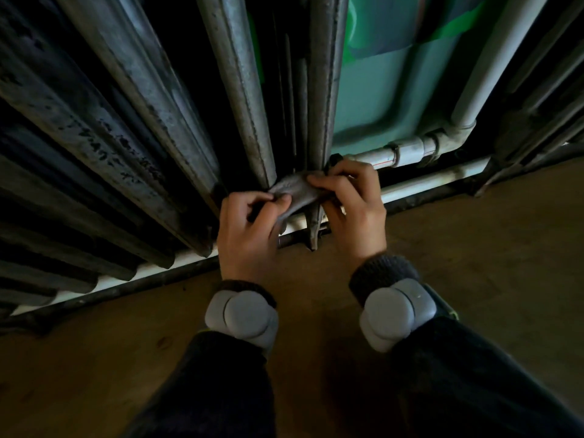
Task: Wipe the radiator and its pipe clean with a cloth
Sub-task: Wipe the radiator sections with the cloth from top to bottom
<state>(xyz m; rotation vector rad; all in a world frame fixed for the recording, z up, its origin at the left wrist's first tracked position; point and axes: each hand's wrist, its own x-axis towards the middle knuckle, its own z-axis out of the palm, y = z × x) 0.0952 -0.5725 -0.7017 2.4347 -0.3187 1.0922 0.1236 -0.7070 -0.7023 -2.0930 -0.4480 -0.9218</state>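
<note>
2 hands are in view at the centre of the frame, both working 1 grey cloth [297,192] that is stretched between them across the foot of a radiator [151,99] column. the left hand [249,235], centre left, has its fingers curled shut, pinching the lower left end of the cloth between thumb and forefinger. the right hand [354,213], centre right, has its fingers bent closed over the upper right end of the cloth, fingertips pressing it against the metal.

the radiator fills the upper left and upper middle of the frame; at least 4 dark, worn vertical columns can be counted, with more at the left edge too shadowed to count. the cloth sits at the base of the rightmost column, where a thin foot reaches down to the floor.

2 pale pipes run along the wall at centre right: an upper pipe [407,150] with a fitting that turns upward toward the upper right, and a lower pipe [436,181] just beneath it. behind them is a teal wall panel [388,90].

each wrist carries 1 grey rounded wrist device [241,317], 2 in all, over dark sleeves. the brown floor [474,248] covers the lower frame.
</note>
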